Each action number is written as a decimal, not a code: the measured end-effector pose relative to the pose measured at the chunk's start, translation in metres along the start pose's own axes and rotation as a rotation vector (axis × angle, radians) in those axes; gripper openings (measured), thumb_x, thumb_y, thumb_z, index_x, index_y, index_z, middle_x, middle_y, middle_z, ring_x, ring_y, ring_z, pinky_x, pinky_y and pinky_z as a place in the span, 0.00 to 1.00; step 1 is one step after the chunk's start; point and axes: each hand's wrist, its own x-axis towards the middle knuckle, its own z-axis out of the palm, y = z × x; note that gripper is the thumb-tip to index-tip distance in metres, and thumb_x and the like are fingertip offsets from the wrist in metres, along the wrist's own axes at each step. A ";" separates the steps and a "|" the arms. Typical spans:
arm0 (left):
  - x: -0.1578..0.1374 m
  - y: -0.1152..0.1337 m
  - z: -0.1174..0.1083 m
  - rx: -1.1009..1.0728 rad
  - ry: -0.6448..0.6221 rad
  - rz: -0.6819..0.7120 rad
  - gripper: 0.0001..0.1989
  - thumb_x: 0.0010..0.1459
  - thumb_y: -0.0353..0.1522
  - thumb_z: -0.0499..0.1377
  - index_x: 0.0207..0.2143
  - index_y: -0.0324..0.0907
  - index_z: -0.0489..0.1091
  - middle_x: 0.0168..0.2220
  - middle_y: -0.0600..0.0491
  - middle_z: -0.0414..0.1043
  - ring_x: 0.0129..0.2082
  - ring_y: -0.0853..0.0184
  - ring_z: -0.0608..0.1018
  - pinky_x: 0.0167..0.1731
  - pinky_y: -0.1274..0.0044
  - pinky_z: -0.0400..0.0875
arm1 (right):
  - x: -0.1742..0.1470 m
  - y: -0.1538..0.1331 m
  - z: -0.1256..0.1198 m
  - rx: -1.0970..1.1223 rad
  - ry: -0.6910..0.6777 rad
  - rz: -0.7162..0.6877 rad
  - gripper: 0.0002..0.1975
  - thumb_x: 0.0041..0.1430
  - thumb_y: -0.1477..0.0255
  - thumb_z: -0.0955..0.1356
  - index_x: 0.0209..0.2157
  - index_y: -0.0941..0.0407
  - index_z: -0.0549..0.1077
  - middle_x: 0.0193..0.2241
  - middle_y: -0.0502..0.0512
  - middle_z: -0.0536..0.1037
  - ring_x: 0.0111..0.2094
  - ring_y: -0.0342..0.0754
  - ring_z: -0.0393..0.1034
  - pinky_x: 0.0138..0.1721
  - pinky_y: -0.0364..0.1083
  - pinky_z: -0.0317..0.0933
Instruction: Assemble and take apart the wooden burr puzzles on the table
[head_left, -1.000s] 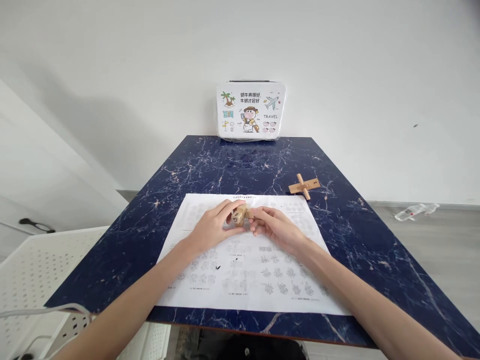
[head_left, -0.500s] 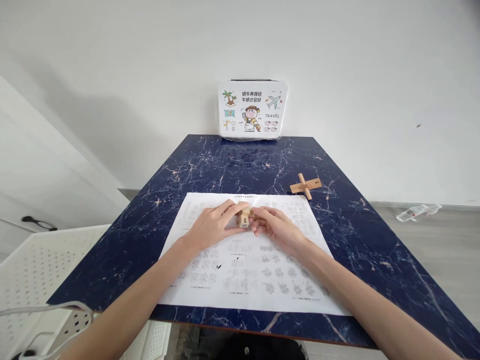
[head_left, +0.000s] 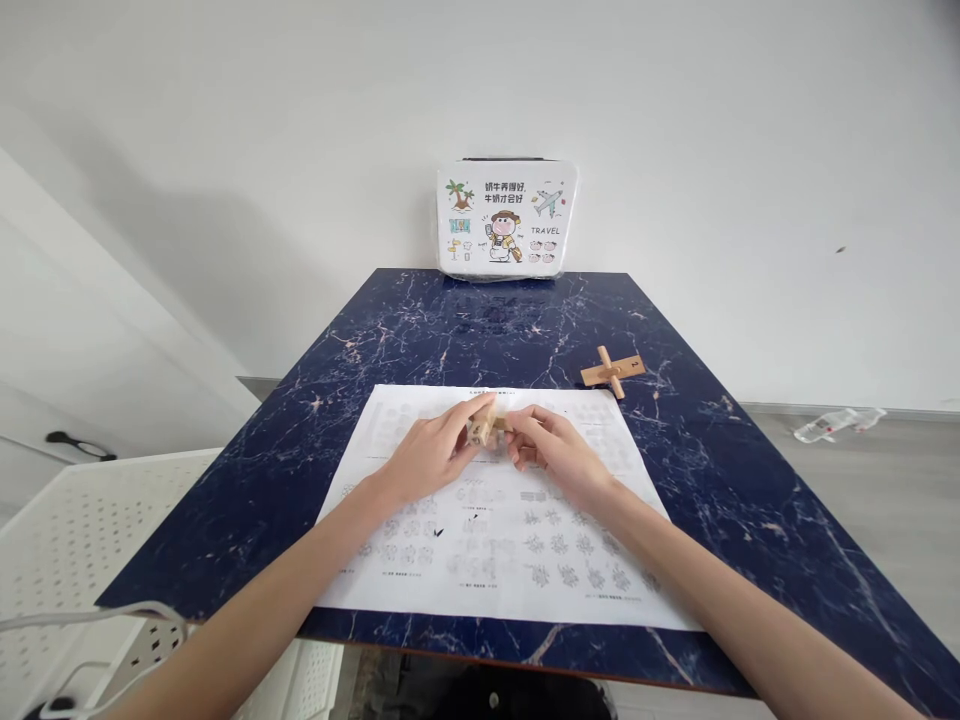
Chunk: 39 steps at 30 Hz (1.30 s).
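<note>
Between my hands, over the upper part of a printed instruction sheet (head_left: 495,590), are joined wooden puzzle pieces (head_left: 481,430) with dark markings. My left hand (head_left: 431,450) is closed on the left part of them, its thumb below and fingers above. From the right, my right hand (head_left: 555,448) pinches a wooden bar (head_left: 502,424) that sticks out of the pieces. Its fingers are curled, and they partly hide the bar's end. Beyond the sheet's upper right corner lies a cross-shaped wooden piece (head_left: 613,371) marked with a 2.
At the back of the dark blue marbled table (head_left: 405,330), a white cartoon-printed case (head_left: 506,220) stands against the wall. A white perforated plastic unit (head_left: 67,520) with a pale cable (head_left: 90,615) is at the left. A clear plastic item (head_left: 838,425) lies on the floor at right.
The wooden pieces have been turned between my hands, so the numbered face has tilted left. My right hand has shifted slightly right, and more of the bar shows.
</note>
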 end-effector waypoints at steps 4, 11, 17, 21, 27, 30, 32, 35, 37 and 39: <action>0.003 0.000 0.000 -0.047 0.034 -0.029 0.21 0.74 0.37 0.52 0.67 0.50 0.58 0.54 0.48 0.76 0.33 0.68 0.79 0.34 0.74 0.75 | 0.000 0.002 0.000 -0.024 0.021 -0.025 0.18 0.57 0.56 0.76 0.32 0.54 0.72 0.29 0.52 0.76 0.27 0.45 0.68 0.30 0.48 0.63; 0.003 0.001 -0.002 -0.046 -0.041 -0.026 0.29 0.70 0.42 0.59 0.69 0.54 0.56 0.55 0.48 0.73 0.40 0.64 0.81 0.38 0.72 0.78 | 0.000 0.002 0.002 -0.047 0.051 -0.025 0.18 0.58 0.56 0.76 0.30 0.54 0.71 0.29 0.53 0.77 0.26 0.45 0.70 0.30 0.49 0.65; 0.001 -0.003 0.002 0.058 0.002 0.019 0.32 0.65 0.46 0.64 0.68 0.51 0.60 0.50 0.49 0.73 0.38 0.63 0.80 0.37 0.71 0.79 | -0.002 0.002 0.006 -0.127 0.006 -0.043 0.17 0.61 0.56 0.74 0.31 0.53 0.71 0.29 0.54 0.79 0.24 0.46 0.70 0.28 0.49 0.65; 0.003 -0.003 0.003 0.189 0.110 0.111 0.29 0.62 0.45 0.65 0.61 0.44 0.68 0.46 0.48 0.75 0.36 0.64 0.80 0.35 0.71 0.78 | -0.006 0.005 0.009 -0.228 -0.041 -0.081 0.17 0.64 0.55 0.72 0.31 0.52 0.69 0.23 0.52 0.78 0.20 0.45 0.68 0.27 0.50 0.64; 0.002 -0.001 0.003 0.256 0.164 0.118 0.31 0.58 0.43 0.67 0.61 0.42 0.69 0.47 0.47 0.79 0.38 0.61 0.83 0.37 0.70 0.80 | -0.008 0.008 0.010 -0.284 -0.078 -0.153 0.17 0.66 0.54 0.71 0.33 0.52 0.69 0.21 0.50 0.76 0.19 0.45 0.67 0.25 0.48 0.61; 0.001 -0.003 0.006 0.181 0.183 0.098 0.33 0.57 0.44 0.68 0.62 0.43 0.66 0.48 0.47 0.81 0.40 0.59 0.84 0.41 0.68 0.82 | -0.008 0.005 0.011 -0.276 -0.064 -0.188 0.19 0.65 0.51 0.70 0.32 0.52 0.70 0.24 0.49 0.75 0.20 0.44 0.67 0.25 0.48 0.61; 0.000 -0.002 0.007 0.117 0.200 0.100 0.35 0.56 0.42 0.68 0.63 0.43 0.65 0.49 0.46 0.81 0.41 0.58 0.85 0.42 0.67 0.82 | -0.007 0.002 0.010 -0.263 -0.037 -0.224 0.20 0.65 0.49 0.69 0.33 0.52 0.71 0.27 0.49 0.74 0.21 0.43 0.66 0.25 0.47 0.60; 0.000 0.001 0.005 0.021 0.224 0.117 0.37 0.53 0.39 0.69 0.64 0.43 0.64 0.51 0.45 0.80 0.43 0.57 0.84 0.45 0.66 0.82 | -0.004 0.000 0.006 -0.243 0.037 -0.275 0.19 0.65 0.50 0.69 0.40 0.51 0.72 0.31 0.48 0.72 0.21 0.41 0.65 0.24 0.46 0.60; 0.001 0.004 0.003 -0.040 0.222 0.122 0.39 0.52 0.37 0.69 0.65 0.44 0.64 0.51 0.46 0.80 0.44 0.57 0.84 0.45 0.66 0.82 | -0.003 0.000 0.004 -0.240 0.047 -0.271 0.19 0.64 0.50 0.70 0.46 0.50 0.73 0.35 0.49 0.72 0.24 0.42 0.67 0.25 0.46 0.61; 0.001 0.006 0.002 -0.092 0.206 0.123 0.40 0.52 0.36 0.69 0.66 0.45 0.63 0.51 0.47 0.80 0.44 0.58 0.84 0.46 0.65 0.82 | -0.003 0.000 0.004 -0.239 -0.008 -0.241 0.21 0.64 0.51 0.70 0.49 0.50 0.73 0.39 0.52 0.74 0.27 0.44 0.69 0.27 0.47 0.64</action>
